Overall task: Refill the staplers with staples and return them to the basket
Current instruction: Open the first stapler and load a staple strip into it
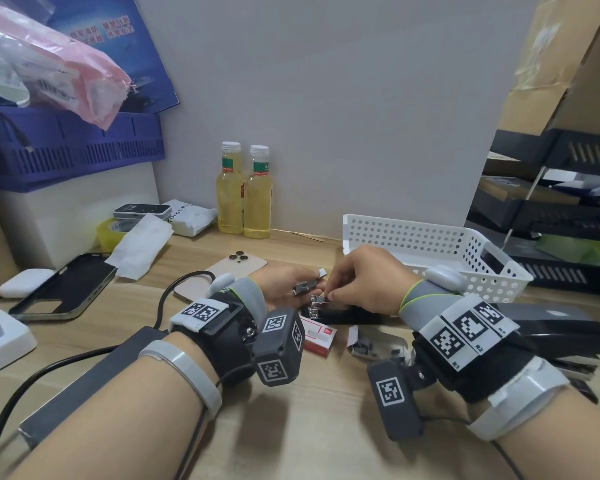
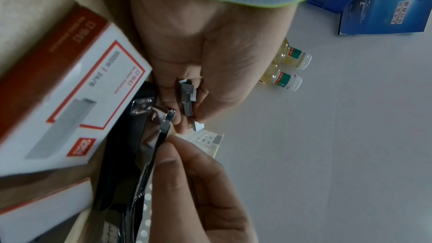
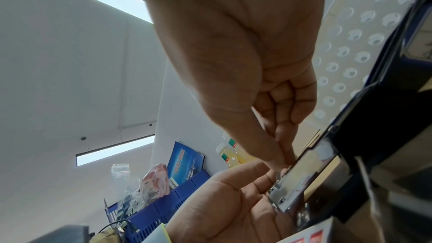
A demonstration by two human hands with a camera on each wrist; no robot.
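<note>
A black stapler (image 1: 347, 316) lies on the wooden table between my hands, its metal magazine (image 1: 316, 301) pointing left. My left hand (image 1: 303, 284) pinches a short grey staple strip (image 2: 187, 97) between thumb and fingers just above the magazine front (image 2: 164, 117). Thumb and forefinger of my right hand (image 1: 329, 295) pinch the front end of the magazine (image 3: 301, 178); whether a staple is between them is hidden. A red-and-white staple box (image 1: 317, 336) lies in front of the stapler. The white perforated basket (image 1: 430, 237) stands behind my right hand.
An open staple tray (image 1: 374, 342) lies by my right wrist. A second black stapler (image 1: 551, 329) lies at the right. Two yellow bottles (image 1: 243, 195), a phone (image 1: 236, 268) on a cable, a phone case (image 1: 63, 289) and a blue crate (image 1: 70, 147) stand left and behind.
</note>
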